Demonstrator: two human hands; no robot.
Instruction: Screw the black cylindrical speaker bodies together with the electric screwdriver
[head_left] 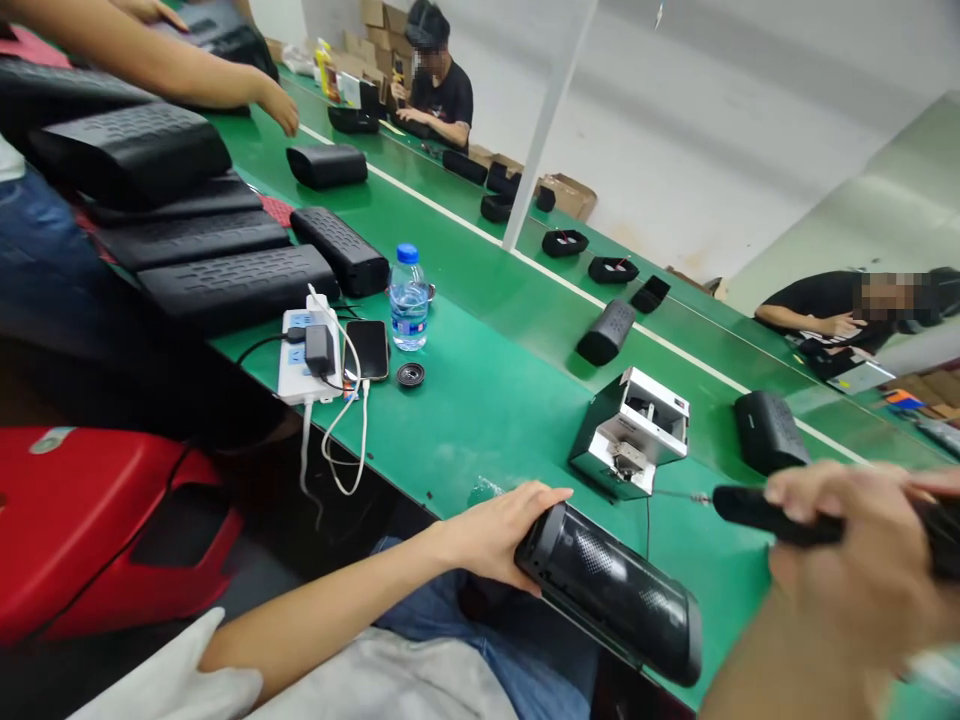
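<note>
Speaker, one, in left hand

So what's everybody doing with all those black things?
The person's left grip is around one end of a long, rounded black mesh case at the edge of the green table. The right grip, blurry, holds a black stick-shaped driver pointing toward a boxy silver-and-black machine. Further off, another person's hand hangs near a plain black case.
</note>
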